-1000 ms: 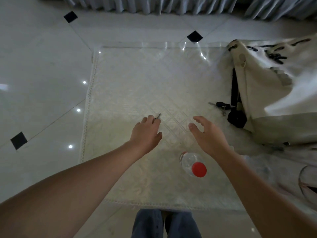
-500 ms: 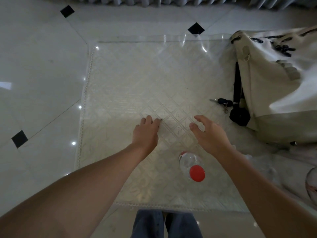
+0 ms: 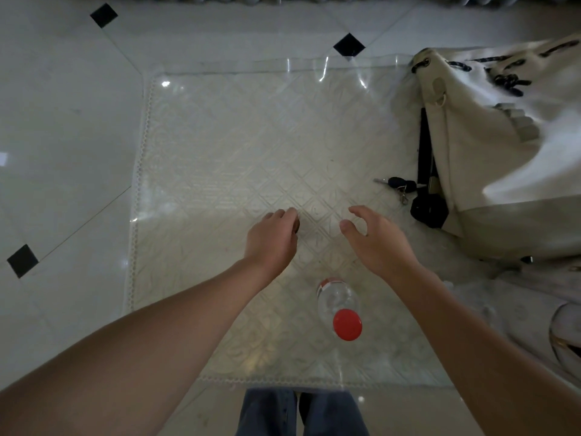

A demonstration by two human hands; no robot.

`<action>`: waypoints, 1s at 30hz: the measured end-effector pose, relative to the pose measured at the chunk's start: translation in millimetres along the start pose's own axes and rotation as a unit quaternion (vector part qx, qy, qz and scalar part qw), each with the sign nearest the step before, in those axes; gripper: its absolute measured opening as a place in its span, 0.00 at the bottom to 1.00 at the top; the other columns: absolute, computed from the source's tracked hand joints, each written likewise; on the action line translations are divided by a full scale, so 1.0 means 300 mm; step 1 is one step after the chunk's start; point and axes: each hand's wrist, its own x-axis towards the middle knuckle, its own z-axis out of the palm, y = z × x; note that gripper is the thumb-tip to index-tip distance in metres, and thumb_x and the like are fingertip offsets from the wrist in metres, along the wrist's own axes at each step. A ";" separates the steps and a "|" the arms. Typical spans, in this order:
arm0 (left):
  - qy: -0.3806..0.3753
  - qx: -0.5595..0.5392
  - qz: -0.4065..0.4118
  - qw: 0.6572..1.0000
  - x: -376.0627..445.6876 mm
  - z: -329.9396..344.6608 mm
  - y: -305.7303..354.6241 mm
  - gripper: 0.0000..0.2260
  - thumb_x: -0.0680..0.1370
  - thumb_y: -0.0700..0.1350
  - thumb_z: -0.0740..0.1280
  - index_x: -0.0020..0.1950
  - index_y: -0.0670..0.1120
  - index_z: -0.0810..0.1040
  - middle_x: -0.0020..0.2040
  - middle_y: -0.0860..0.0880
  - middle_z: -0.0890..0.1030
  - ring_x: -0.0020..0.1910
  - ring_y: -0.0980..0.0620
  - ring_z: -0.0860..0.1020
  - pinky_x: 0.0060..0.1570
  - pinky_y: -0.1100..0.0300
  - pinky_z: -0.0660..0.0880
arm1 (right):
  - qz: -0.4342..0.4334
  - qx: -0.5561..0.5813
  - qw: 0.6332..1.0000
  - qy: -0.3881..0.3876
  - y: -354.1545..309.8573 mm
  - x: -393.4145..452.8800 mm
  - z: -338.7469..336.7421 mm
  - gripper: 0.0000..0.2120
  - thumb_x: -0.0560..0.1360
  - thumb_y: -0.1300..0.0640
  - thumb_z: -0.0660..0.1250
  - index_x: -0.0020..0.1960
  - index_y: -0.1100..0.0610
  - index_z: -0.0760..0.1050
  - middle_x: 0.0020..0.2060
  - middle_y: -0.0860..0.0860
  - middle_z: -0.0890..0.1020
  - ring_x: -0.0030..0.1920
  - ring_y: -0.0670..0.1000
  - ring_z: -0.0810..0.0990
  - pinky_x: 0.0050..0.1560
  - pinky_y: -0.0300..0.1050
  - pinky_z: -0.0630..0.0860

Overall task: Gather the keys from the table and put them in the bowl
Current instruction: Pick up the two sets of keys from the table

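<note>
My left hand (image 3: pixel 273 239) rests over the middle of the table (image 3: pixel 220 146), fingers curled down on a small key; only a dark bit of the key (image 3: pixel 296 227) shows at the fingertips. Beside it, my right hand (image 3: pixel 375 239) hovers with fingers spread and nothing in it. A bunch of keys with a black fob (image 3: pixel 398 184) lies on the table further right, against the bag's strap. The rim of a pale bowl (image 3: pixel 564 336) shows at the right edge, mostly cut off.
A clear bottle with a red cap (image 3: pixel 345 322) stands near the front edge, between my arms. A large cream bag (image 3: pixel 503 158) with a black strap (image 3: pixel 428 209) fills the right side. White floor tiles surround the table; my legs are below.
My left fingers have curled further over the key, whose tip stuck out a second ago and is now almost hidden. The right hand has barely moved. The view has tilted slightly.
</note>
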 end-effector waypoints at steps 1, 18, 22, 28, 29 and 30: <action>0.013 -0.010 0.007 1.000 0.013 -0.005 0.016 0.02 0.76 0.40 0.61 0.47 0.47 0.72 0.43 0.50 0.78 0.43 0.48 0.74 0.34 0.55 0.67 | 0.003 -0.003 1.000 0.003 0.002 0.004 -0.011 0.24 0.78 0.42 0.59 0.71 0.51 0.69 0.66 0.50 0.76 0.63 0.53 0.73 0.55 0.48 0.70; 0.035 -0.073 0.024 0.996 0.140 -0.038 0.167 0.04 0.77 0.47 0.66 0.44 0.48 0.76 0.45 0.53 0.77 0.46 0.52 0.74 0.37 0.57 0.70 | 0.043 -0.157 0.985 0.048 0.114 0.235 -0.146 0.24 0.76 0.52 0.63 0.70 0.58 0.65 0.68 0.56 0.69 0.65 0.60 0.66 0.53 0.53 0.70; 0.017 -0.069 0.019 0.997 0.136 -0.050 0.166 0.04 0.77 0.47 0.66 0.45 0.47 0.76 0.47 0.52 0.77 0.48 0.52 0.75 0.40 0.55 0.73 | 0.038 -0.209 0.977 0.005 0.135 0.238 -0.119 0.23 0.76 0.57 0.62 0.70 0.58 0.65 0.66 0.58 0.69 0.65 0.61 0.66 0.57 0.55 0.70; 0.006 -0.068 0.002 0.998 0.130 -0.038 0.178 0.04 0.76 0.47 0.66 0.44 0.48 0.76 0.47 0.53 0.77 0.48 0.52 0.75 0.41 0.54 0.74 | -0.009 -0.216 0.976 0.020 0.159 0.216 -0.090 0.13 0.74 0.64 0.63 0.58 0.59 0.68 0.52 0.58 0.76 0.47 0.60 0.76 0.49 0.51 0.65; 0.004 -0.069 0.002 0.998 0.126 -0.032 0.181 0.04 0.76 0.47 0.66 0.43 0.48 0.76 0.47 0.53 0.77 0.48 0.52 0.75 0.41 0.54 0.74 | -0.015 -0.220 0.975 0.018 0.165 0.205 -0.082 0.12 0.74 0.63 0.63 0.56 0.58 0.68 0.48 0.56 0.78 0.43 0.58 0.76 0.48 0.51 0.64; 0.001 -0.070 0.002 0.998 0.121 -0.026 0.185 0.04 0.76 0.47 0.66 0.43 0.48 0.76 0.47 0.53 0.77 0.47 0.53 0.75 0.40 0.54 0.74 | -0.020 -0.229 0.973 0.018 0.170 0.194 -0.072 0.10 0.74 0.63 0.64 0.55 0.57 0.67 0.44 0.54 0.78 0.39 0.56 0.74 0.48 0.50 0.64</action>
